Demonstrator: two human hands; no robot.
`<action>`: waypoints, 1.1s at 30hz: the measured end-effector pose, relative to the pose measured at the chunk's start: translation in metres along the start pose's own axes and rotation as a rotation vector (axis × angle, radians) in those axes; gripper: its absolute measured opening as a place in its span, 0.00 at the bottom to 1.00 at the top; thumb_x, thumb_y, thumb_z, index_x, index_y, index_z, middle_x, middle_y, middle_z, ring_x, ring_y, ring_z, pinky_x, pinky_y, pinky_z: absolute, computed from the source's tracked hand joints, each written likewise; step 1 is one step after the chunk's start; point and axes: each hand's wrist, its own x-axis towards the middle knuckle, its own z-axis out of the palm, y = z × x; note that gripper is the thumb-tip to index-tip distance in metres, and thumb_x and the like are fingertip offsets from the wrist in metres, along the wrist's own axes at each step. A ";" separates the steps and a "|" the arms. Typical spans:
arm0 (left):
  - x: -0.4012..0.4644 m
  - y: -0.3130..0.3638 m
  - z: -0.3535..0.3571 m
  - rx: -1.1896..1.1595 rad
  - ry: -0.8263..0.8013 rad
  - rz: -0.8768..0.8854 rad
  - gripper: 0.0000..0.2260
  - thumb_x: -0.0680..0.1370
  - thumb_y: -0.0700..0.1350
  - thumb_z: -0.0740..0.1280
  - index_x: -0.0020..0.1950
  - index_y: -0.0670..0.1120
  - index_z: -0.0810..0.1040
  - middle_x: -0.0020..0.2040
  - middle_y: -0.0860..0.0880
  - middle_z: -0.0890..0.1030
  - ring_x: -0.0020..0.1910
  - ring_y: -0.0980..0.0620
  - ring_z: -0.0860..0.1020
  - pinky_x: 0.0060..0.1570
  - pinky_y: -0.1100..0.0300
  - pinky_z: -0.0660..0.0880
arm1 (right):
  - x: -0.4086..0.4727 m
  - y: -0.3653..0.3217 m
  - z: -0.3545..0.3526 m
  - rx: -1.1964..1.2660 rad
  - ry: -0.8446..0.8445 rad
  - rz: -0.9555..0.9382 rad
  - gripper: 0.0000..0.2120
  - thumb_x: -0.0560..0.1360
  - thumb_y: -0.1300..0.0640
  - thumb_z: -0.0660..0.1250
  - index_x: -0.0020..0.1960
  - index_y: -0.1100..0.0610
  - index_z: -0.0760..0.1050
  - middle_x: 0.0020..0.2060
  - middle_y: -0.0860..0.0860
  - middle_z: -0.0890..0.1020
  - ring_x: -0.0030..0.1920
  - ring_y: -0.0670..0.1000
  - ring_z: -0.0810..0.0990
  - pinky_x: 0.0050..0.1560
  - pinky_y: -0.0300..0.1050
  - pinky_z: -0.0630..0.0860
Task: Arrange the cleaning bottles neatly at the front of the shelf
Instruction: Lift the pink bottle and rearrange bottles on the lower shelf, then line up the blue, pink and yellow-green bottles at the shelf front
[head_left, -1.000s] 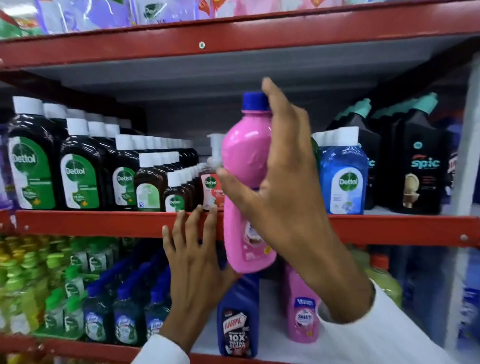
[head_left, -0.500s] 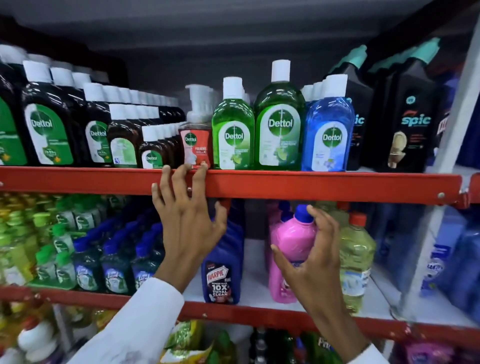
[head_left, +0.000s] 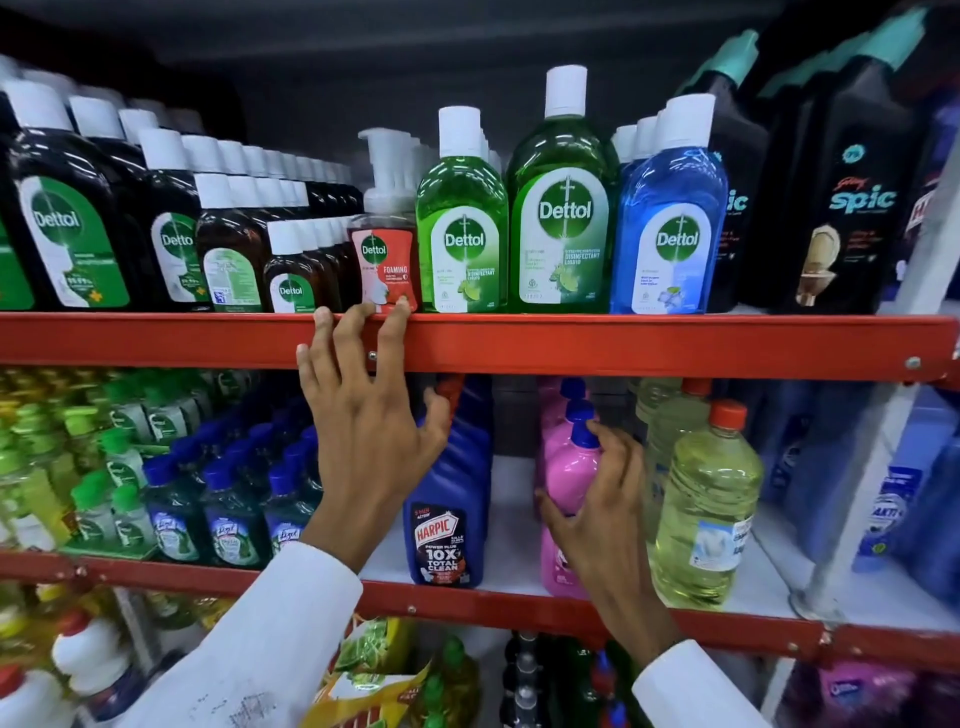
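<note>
Red-edged store shelving fills the head view, packed with bottles. On the lower shelf (head_left: 519, 605) a pink bottle (head_left: 569, 483) with a blue cap is gripped by the right hand (head_left: 605, 512), fingers curled around its side. Just left of the pink bottle stands a dark blue Harpic bottle (head_left: 449, 519); just right, a pale yellow bottle (head_left: 709, 509) with an orange cap. Above it, the left hand (head_left: 363, 415) is spread open, fingertips hooked over the upper shelf rail (head_left: 623, 345), holding nothing else. Dettol bottles (head_left: 563, 208) are lined up above the pink bottle.
</note>
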 end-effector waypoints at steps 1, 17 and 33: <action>0.000 -0.001 0.000 0.000 0.001 0.005 0.33 0.72 0.50 0.70 0.76 0.49 0.65 0.74 0.40 0.67 0.78 0.34 0.60 0.77 0.32 0.58 | 0.001 0.000 0.001 -0.015 -0.002 0.005 0.43 0.61 0.61 0.81 0.69 0.54 0.62 0.65 0.60 0.70 0.64 0.58 0.70 0.64 0.32 0.57; -0.120 -0.078 0.035 -0.602 -0.229 -0.345 0.16 0.72 0.55 0.62 0.59 0.53 0.75 0.54 0.54 0.77 0.54 0.64 0.77 0.51 0.58 0.79 | -0.067 -0.012 0.026 0.059 -0.302 -0.005 0.24 0.75 0.65 0.69 0.69 0.50 0.74 0.62 0.48 0.80 0.57 0.46 0.80 0.63 0.45 0.77; -0.138 -0.114 0.095 -0.626 -0.798 -0.301 0.24 0.71 0.48 0.77 0.66 0.48 0.76 0.58 0.51 0.85 0.54 0.55 0.84 0.56 0.53 0.83 | -0.061 0.012 0.077 0.200 -0.687 0.236 0.18 0.72 0.62 0.74 0.61 0.57 0.79 0.52 0.46 0.87 0.51 0.39 0.84 0.54 0.35 0.80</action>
